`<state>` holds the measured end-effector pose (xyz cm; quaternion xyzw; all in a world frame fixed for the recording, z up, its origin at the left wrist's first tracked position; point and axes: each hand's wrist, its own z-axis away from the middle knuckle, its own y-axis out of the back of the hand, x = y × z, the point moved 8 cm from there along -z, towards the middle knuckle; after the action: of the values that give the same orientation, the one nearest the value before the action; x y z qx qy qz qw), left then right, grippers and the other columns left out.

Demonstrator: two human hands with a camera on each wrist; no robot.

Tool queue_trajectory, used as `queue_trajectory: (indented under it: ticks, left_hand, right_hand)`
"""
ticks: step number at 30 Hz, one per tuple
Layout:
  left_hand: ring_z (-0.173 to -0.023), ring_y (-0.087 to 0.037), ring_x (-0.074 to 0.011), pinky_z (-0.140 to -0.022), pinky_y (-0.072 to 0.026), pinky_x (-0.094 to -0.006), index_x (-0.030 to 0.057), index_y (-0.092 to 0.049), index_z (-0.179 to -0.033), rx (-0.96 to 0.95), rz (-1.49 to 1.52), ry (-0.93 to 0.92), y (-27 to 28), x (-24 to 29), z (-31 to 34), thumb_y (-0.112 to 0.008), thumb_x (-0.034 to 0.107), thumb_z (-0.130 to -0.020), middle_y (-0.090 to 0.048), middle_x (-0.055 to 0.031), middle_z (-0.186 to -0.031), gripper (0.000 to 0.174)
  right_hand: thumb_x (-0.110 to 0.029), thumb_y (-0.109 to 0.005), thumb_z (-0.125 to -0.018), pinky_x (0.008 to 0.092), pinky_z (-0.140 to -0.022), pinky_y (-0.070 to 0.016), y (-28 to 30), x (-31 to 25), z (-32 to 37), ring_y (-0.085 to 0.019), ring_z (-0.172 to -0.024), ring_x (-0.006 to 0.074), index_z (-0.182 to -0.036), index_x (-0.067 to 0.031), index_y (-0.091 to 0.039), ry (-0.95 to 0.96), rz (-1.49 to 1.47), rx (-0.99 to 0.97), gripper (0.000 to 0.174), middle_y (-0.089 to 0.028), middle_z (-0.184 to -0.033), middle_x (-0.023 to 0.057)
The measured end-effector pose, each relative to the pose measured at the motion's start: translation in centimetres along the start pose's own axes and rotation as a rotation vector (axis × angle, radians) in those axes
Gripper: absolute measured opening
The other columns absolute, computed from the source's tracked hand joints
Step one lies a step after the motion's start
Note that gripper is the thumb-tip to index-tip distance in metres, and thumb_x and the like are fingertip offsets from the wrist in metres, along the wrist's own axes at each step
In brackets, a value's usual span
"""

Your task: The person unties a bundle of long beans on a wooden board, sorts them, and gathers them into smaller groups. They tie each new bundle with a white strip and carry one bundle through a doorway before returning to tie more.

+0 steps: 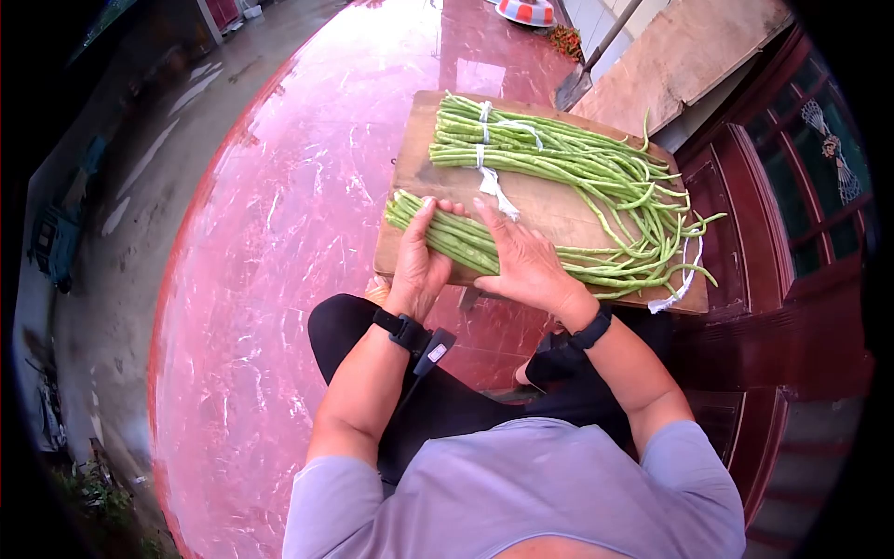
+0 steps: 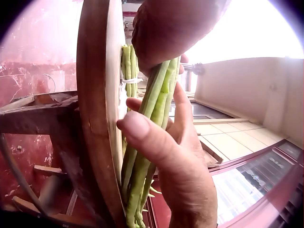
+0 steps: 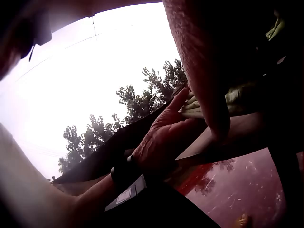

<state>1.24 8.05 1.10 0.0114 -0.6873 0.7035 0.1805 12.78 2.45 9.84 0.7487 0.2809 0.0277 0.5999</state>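
A loose bunch of long green beans [image 1: 456, 240] lies along the near side of a wooden board [image 1: 568, 207]. My left hand [image 1: 424, 265] grips the bunch near its even left ends, thumb on top. Further right, my right hand [image 1: 533, 265] holds the same bunch, its thumb on the near side. In the left wrist view, the right hand [image 2: 183, 166] has thumb and fingers on either side of the beans [image 2: 159, 102]. The right wrist view is dark, with the left hand [image 3: 166, 133] beyond the right hand [image 3: 204, 80].
Behind, bundles of long beans [image 1: 521, 140] are tied with white strips [image 1: 494, 186]. Another white strip [image 1: 684, 279] lies at the board's right end. A dark red door [image 1: 745, 214] stands at right. A shovel [image 1: 577, 84] and a red-and-white basin [image 1: 527, 11] are at the back.
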Motion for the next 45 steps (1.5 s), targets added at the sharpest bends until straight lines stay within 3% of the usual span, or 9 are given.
queue_trajectory:
  ticks: [13, 18, 20, 21, 24, 27, 35, 43, 45]
  left_hand:
    - [-0.129, -0.045, -0.0289, -0.113, -0.0307, -0.0475, 0.0072, -0.034, -0.139, -0.368, -0.459, 0.065, -5.7, -2.2, 2.4, -0.071, 0.027, -0.085, -0.050, -0.0139, -0.136, 0.069]
    - [-0.129, -0.047, -0.0283, -0.107, -0.0404, -0.0429, 0.0110, -0.053, -0.107, -0.181, -0.352, 0.252, -4.5, -3.7, 2.7, -0.068, 0.022, -0.086, -0.056, -0.0188, -0.128, 0.029]
    - [-0.131, -0.046, -0.0298, -0.109, -0.0390, -0.0443, 0.0094, -0.056, -0.096, -0.135, -0.321, 0.211, -4.0, -3.9, 2.2, -0.062, 0.019, -0.092, -0.062, -0.0069, -0.102, 0.012]
    - [-0.121, -0.053, -0.0256, -0.105, -0.0424, -0.0420, 0.0093, -0.053, -0.101, -0.125, -0.300, 0.186, -2.3, -4.3, 1.2, -0.061, 0.019, -0.092, -0.055, -0.0199, -0.132, 0.015]
    - [-0.115, -0.057, -0.0249, -0.107, -0.0412, -0.0442, 0.0070, -0.056, -0.089, -0.086, -0.132, 0.260, -1.8, -4.2, 0.7, -0.060, 0.021, -0.095, -0.059, -0.0041, -0.086, 0.016]
    - [-0.081, -0.057, -0.0201, -0.104, -0.0437, -0.0436, 0.0056, -0.052, -0.087, -0.060, -0.026, 0.158, -1.0, -3.1, -0.1, -0.060, 0.018, -0.095, -0.054, -0.0026, -0.075, 0.017]
    - [-0.077, -0.052, -0.0177, -0.100, -0.0436, -0.0420, 0.0066, -0.053, -0.089, -0.069, -0.029, 0.176, 0.0, -3.4, -0.1, -0.061, 0.015, -0.094, -0.050, -0.0020, -0.076, 0.012]
    - [-0.078, -0.053, -0.0173, -0.103, -0.0403, -0.0433, 0.0066, -0.058, -0.095, -0.165, -0.028, 0.258, -0.6, -3.7, -0.5, -0.059, 0.015, -0.096, -0.052, -0.0007, -0.076, 0.008]
    - [-0.077, -0.053, -0.0169, -0.103, -0.0409, -0.0435, 0.0066, -0.058, -0.094, -0.141, -0.034, 0.261, -0.3, -3.6, -0.6, -0.059, 0.015, -0.096, -0.051, -0.0005, -0.074, 0.009]
  right_hand:
    - [-0.029, -0.066, -0.080, 0.0468, -0.077, -0.0512, 0.1, 1.6, -0.2, -0.064, -0.089, 0.0399, -0.125, -0.0061, -0.045, -0.235, -0.357, -0.048, 0.055, -0.065, -0.100, 0.0214]
    - [-0.032, -0.067, -0.081, 0.0472, -0.075, -0.0507, -2.2, 1.1, 0.7, -0.064, -0.089, 0.0405, -0.127, -0.0031, -0.042, -0.162, -0.491, -0.084, 0.060, -0.064, -0.100, 0.0242]
    - [-0.034, -0.068, -0.080, 0.0470, -0.077, -0.0495, -2.2, 1.3, 1.3, -0.064, -0.091, 0.0387, -0.128, -0.0013, -0.042, -0.191, -0.380, -0.053, 0.063, -0.064, -0.100, 0.0229]
    - [-0.035, -0.068, -0.080, 0.0463, -0.080, -0.0486, -1.4, 1.0, 1.5, -0.063, -0.095, 0.0368, -0.128, -0.0005, -0.043, -0.211, -0.281, -0.050, 0.064, -0.063, -0.101, 0.0214]
    - [-0.034, -0.071, -0.080, 0.0425, -0.090, -0.0426, 3.1, 0.1, 4.1, -0.054, -0.108, 0.0290, -0.118, -0.0035, -0.051, -0.058, -0.017, 0.304, 0.053, -0.059, -0.109, 0.0151]
    - [-0.022, -0.069, -0.083, 0.0386, -0.085, -0.0465, 8.0, 4.1, 8.7, -0.058, -0.101, 0.0297, -0.122, -0.0034, -0.053, -0.214, 0.025, 0.511, 0.046, -0.058, -0.112, 0.0161]
    - [-0.023, -0.073, -0.080, 0.0451, -0.084, -0.0455, 12.9, 19.8, 26.9, -0.057, -0.100, 0.0328, -0.105, -0.0080, -0.053, -1.158, 0.358, 0.770, 0.035, -0.058, -0.101, 0.0129]
    - [-0.036, -0.069, -0.082, 0.0444, -0.082, -0.0459, 11.1, 26.5, 28.7, -0.061, -0.095, 0.0308, -0.094, -0.0096, -0.064, -1.229, 0.210, 0.631, 0.030, -0.063, -0.093, 0.0131]
    - [-0.030, -0.067, -0.085, 0.0399, -0.079, -0.0477, 11.3, 26.3, 31.0, -0.064, -0.085, 0.0266, -0.092, -0.0053, -0.062, -1.169, -0.247, 1.032, 0.026, -0.066, -0.086, 0.0122]
